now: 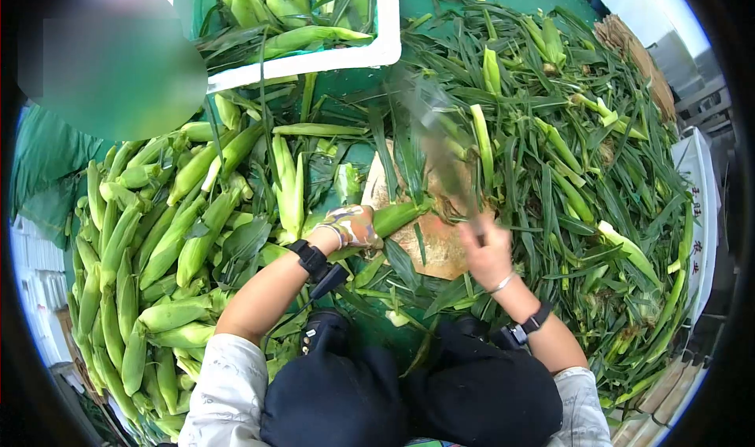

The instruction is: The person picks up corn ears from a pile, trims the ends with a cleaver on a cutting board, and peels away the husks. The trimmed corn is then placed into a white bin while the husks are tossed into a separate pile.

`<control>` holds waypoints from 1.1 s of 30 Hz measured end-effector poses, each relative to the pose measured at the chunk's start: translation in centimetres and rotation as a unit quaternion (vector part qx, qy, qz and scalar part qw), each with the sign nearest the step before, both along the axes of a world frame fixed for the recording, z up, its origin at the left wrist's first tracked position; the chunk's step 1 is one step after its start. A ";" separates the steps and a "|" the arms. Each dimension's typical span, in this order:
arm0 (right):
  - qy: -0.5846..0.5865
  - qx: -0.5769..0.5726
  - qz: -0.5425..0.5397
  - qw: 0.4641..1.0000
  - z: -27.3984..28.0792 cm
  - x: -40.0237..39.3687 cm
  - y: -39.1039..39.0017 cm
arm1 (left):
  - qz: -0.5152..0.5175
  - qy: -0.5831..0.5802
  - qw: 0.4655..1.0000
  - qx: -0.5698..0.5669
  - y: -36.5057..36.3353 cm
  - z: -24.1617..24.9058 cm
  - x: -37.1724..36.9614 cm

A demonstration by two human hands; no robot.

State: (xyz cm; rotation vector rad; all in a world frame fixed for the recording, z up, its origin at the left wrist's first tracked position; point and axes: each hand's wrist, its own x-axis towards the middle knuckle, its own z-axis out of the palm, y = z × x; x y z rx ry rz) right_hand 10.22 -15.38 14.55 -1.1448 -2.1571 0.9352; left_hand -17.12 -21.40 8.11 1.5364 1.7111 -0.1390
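My left hand [351,228], in a patterned glove, is closed around an ear of corn [397,217] still in its green husk. The ear lies across a worn wooden chopping board [437,252], its tip pointing right. In my bare right hand [487,256] is a knife [454,178], its broad blade smeared by motion and slanting up and away over the board's right side. Brown silk strands show at the ear's tip, near the blade. Cut leaves partly cover the board.
Unshucked corn ears [169,246] are heaped on my left. A deep pile of cut leaves and stalks [582,187] spreads on my right. Ahead stands a white-rimmed box [385,42] holding more ears. A white sack [696,211] lies at the far right.
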 end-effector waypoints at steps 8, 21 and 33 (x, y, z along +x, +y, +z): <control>-0.226 -0.135 -0.173 0.949 -5.1 7.0 0.3 | 0.081 -0.218 0.972 0.030 -5.6 -2.0 -0.1; 0.019 -0.159 -0.222 0.962 -1.8 3.1 -3.7 | 0.340 -0.778 0.516 -0.111 -6.2 3.1 3.9; -0.009 -0.120 -0.043 0.992 -3.3 -2.7 -5.4 | 0.605 -0.540 0.568 -0.143 -8.9 -0.3 5.7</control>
